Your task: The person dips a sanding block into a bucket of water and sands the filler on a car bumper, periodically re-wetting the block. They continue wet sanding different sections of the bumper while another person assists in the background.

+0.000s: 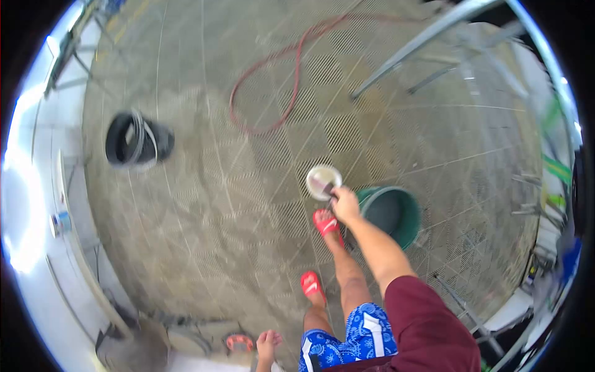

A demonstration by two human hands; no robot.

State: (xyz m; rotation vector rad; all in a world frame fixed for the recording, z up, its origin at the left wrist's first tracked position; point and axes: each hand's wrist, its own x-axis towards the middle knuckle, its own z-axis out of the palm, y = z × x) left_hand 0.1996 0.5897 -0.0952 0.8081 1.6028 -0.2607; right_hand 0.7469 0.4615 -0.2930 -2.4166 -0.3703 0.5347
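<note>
My right hand [343,203] is closed around the dark handle of a brush [327,188]. The brush head is over a small round white container [318,177]; whether it touches the contents cannot be made out. Beside my right forearm stands a large green bucket [406,217], its open top showing a grey inside. Low in the view, my left hand [269,339] hangs away from these things with its fingers curled; nothing can be made out in it.
A black bucket [149,141] lies or leans at the left. A red hose [296,80] loops across the tiled floor [204,198]. Metal legs [396,62] stand at the upper right. A white ledge [80,248] runs along the left, with a small can [61,224].
</note>
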